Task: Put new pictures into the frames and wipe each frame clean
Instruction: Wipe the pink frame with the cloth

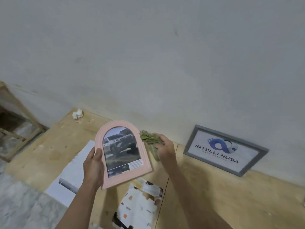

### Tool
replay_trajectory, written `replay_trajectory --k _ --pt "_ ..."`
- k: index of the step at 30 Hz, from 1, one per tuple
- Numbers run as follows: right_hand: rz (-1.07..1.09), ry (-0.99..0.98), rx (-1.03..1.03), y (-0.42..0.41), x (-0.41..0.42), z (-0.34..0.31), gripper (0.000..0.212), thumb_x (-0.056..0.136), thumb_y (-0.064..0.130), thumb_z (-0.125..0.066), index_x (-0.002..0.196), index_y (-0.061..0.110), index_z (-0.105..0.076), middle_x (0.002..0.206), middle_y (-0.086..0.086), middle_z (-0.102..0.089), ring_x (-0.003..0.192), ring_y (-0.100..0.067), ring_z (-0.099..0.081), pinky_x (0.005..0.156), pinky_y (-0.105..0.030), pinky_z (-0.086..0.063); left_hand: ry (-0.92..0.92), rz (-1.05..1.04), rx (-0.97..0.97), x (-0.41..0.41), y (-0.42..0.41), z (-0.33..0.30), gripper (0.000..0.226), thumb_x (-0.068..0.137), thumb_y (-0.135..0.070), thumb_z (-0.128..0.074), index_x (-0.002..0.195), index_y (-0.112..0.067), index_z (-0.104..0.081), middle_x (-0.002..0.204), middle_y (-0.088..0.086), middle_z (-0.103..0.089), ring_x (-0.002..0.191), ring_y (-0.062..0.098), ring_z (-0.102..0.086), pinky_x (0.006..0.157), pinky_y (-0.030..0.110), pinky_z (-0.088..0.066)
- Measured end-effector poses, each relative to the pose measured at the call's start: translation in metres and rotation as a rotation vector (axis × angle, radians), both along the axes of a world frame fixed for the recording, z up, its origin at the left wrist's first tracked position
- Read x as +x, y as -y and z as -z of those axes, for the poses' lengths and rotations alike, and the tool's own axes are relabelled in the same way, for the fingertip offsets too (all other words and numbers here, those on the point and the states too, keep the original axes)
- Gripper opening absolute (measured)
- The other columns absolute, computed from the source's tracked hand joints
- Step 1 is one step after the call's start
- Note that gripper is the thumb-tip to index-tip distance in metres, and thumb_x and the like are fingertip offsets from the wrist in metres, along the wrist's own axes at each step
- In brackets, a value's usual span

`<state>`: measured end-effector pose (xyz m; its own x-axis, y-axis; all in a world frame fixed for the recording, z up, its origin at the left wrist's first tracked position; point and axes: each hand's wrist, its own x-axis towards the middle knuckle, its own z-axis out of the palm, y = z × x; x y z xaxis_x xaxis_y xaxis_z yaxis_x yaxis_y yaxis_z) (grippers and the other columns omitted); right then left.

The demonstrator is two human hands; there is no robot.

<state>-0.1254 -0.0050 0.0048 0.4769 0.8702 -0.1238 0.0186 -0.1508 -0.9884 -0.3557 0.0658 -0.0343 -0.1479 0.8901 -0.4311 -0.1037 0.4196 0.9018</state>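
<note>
The left hand (93, 164) clasped the pink arched frame (123, 156) by its left edge, tilted above the worktop (206, 195). Just beside it, the right hand (165, 146) clutched a green cloth (149, 138)

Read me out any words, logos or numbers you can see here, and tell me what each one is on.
"INTELLI NUSA": on the logo print in the grey frame leaning against the wall.
Small line beneath it: too blurred to read.
Text box on the car picture in the pink arched frame: too small to read.

Bare forearms, hands (130, 156), no sleeves
</note>
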Motion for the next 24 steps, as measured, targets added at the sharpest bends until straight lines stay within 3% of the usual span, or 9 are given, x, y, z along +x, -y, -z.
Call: replay_trajectory --k 2,5,8,12,15,18,20,22,24 --pt "0.038 0.167 -0.174 -0.022 0.033 0.025 0.025 0.084 0.012 -0.053 0.1 0.023 -0.069 0.093 0.005 -0.072 0.086 -0.018 -0.064 0.074 -0.031 -0.05 -0.041 0.004 -0.018 0.011 -0.006 0.004 0.034 0.102 -0.028 -0.051 0.133 -0.019 -0.061 0.128 0.008 -0.067 0.113 0.036 -0.065 0.102 0.055 -0.049" --pt "-0.028 0.415 -0.381 -0.046 0.068 0.057 0.038 0.081 0.009 -0.043 0.11 0.023 -0.064 0.105 0.0 -0.068 0.099 -0.024 -0.059 0.085 -0.038 -0.047 -0.065 0.01 -0.053 0.023 -0.011 0.009 0.026 0.102 -0.025 -0.05 0.122 -0.021 -0.067 0.12 0.01 -0.071 0.107 0.037 -0.068 0.098 0.055 -0.051" --pt "-0.035 0.605 -0.348 -0.07 0.087 0.095 0.051 0.087 0.002 -0.037 0.132 0.019 -0.054 0.132 -0.002 -0.059 0.12 -0.024 -0.054 0.101 -0.037 -0.045 -0.092 0.004 -0.067 0.036 -0.018 0.017 0.026 0.102 -0.022 -0.05 0.12 -0.017 -0.067 0.117 0.011 -0.071 0.105 0.036 -0.068 0.095 0.049 -0.052" --pt "-0.21 0.971 -0.413 -0.091 0.09 0.166 0.046 0.085 0.013 -0.054 0.13 0.024 -0.053 0.134 -0.006 -0.055 0.119 -0.033 -0.053 0.095 -0.048 -0.045 -0.099 0.0 -0.102 0.05 -0.026 0.029 0.028 0.102 -0.02 -0.051 0.124 -0.011 -0.066 0.117 0.014 -0.07 0.106 0.039 -0.066 0.093 0.049 -0.052" --pt "-0.371 0.981 -0.577 -0.084 0.08 0.2 0.062 0.087 0.028 -0.055 0.146 0.019 -0.036 0.155 -0.01 -0.03 0.143 -0.036 -0.024 0.111 -0.056 -0.022 -0.106 0.01 -0.121 0.054 -0.03 0.034 0.027 0.101 -0.017 -0.052 0.122 -0.009 -0.067 0.118 0.018 -0.07 0.107 0.042 -0.066 0.094 0.051 -0.052" --pt "-0.478 0.993 -0.66 -0.087 0.081 0.205 0.065 0.097 0.035 -0.035 0.153 0.02 -0.007 0.162 -0.007 0.002 0.148 -0.032 0.004 0.116 -0.052 -0.003 -0.123 0.04 -0.126 0.057 -0.03 0.033 0.028 0.102 -0.017 -0.05 0.123 -0.007 -0.066 0.115 0.018 -0.071 0.103 0.04 -0.067 0.087 0.046 -0.054" --pt "-0.476 0.977 -0.659 -0.091 0.084 0.19 0.061 0.096 0.042 -0.019 0.152 0.018 -0.014 0.161 -0.009 -0.006 0.147 -0.033 -0.004 0.116 -0.052 -0.007 -0.121 0.061 -0.117 0.059 -0.026 0.03 0.028 0.102 -0.018 -0.05 0.124 -0.009 -0.065 0.115 0.017 -0.071 0.102 0.04 -0.068 0.085 0.045 -0.055" --pt "-0.354 0.848 -0.566 -0.089 0.084 0.166 0.057 0.097 0.039 -0.014 0.144 0.012 -0.034 0.153 -0.015 -0.028 0.14 -0.033 -0.025 0.112 -0.047 -0.02 -0.097 0.077 -0.107 0.06 -0.02 0.026 0.029 0.102 -0.018 -0.05 0.126 -0.009 -0.065 0.115 0.018 -0.071 0.103 0.041 -0.068 0.086 0.046 -0.055" --pt "-0.21 0.401 -0.451 -0.077 0.081 0.141 0.041 0.102 0.029 -0.028 0.122 0.005 -0.054 0.129 -0.017 -0.054 0.122 -0.033 -0.048 0.101 -0.041 -0.036 -0.087 0.1 -0.093 0.061 -0.015 0.024 0.028 0.102 -0.017 -0.05 0.124 -0.009 -0.066 0.112 0.017 -0.072 0.1 0.039 -0.068 0.083 0.045 -0.056"
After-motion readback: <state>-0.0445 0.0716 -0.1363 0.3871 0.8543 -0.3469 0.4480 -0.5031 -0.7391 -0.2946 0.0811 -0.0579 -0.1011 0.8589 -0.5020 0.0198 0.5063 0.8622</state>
